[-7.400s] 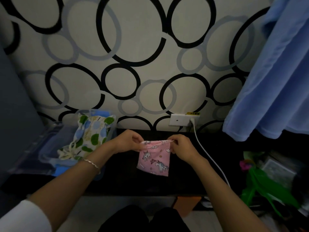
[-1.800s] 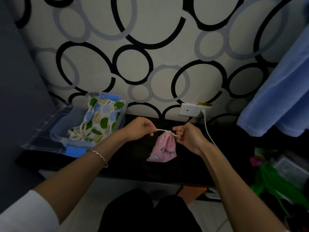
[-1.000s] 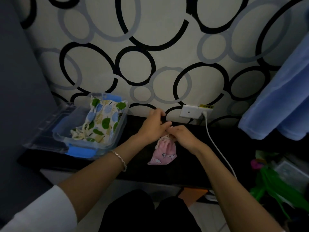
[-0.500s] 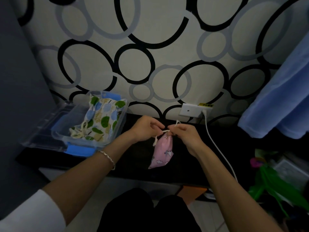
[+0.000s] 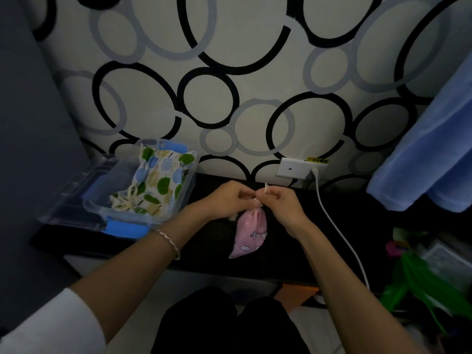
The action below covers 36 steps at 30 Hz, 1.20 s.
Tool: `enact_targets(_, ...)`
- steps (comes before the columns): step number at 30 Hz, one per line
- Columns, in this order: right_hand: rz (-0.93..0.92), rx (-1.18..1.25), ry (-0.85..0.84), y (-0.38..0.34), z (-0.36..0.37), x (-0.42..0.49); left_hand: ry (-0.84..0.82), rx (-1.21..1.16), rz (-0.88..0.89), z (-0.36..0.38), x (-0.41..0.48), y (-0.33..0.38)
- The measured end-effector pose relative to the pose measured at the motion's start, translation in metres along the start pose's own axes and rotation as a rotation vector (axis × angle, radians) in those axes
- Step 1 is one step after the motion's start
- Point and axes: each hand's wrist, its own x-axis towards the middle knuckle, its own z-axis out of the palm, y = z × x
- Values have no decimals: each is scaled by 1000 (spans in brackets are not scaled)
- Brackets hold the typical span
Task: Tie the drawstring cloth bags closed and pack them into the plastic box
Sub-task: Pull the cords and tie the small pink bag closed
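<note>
A small pink cloth bag [image 5: 249, 232] with a unicorn print hangs over the black table top [image 5: 332, 226], its neck gathered tight. My left hand [image 5: 231, 198] and my right hand [image 5: 279, 201] meet just above it, each pinching a piece of the white drawstring [image 5: 265, 188]; one cord end sticks up between the fingers. To the left stands a clear plastic box [image 5: 163, 221] with blue latches. Inside it lies a white bag [image 5: 155, 182] with green and blue dots, its cord tied.
The box's clear lid [image 5: 74, 190] lies left of the box. A white wall socket [image 5: 296, 168] holds a plug whose white cable [image 5: 337, 226] runs down the table's right side. Blue cloth [image 5: 429, 154] hangs at right; green clutter [image 5: 421, 282] lies below.
The pink bag was held flat and open at first; its neck is now drawn shut. Since half a second ago my hands have stayed together at the neck, working the cord.
</note>
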Motion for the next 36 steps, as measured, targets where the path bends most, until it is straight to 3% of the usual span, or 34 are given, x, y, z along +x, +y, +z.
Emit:
enact_targets(4,-15,-60,11,-2,-5,-1,132,-130,-41,8,2,-4)
enact_targets(12,6,-15,-29,-4,-11,-4,182,-398,-186,11,4,-8)
enact_targets(17,-199,-372,94,3,-5,-6,149,-301,-189,11,6,-6)
enact_targets(20,-341,-571,61,1,-3,-10,103,-240,-170,6,7,-4)
enact_targets(23,-352,-602,-12,-2,-6,-11,66,-181,-143,0,7,-3)
enact_targets(28,-95,-347,-100,0,-12,-3,111,-32,-78,-3,6,1)
enact_targets(36,309,403,-263,12,-18,-1,124,-64,-8,-3,7,5)
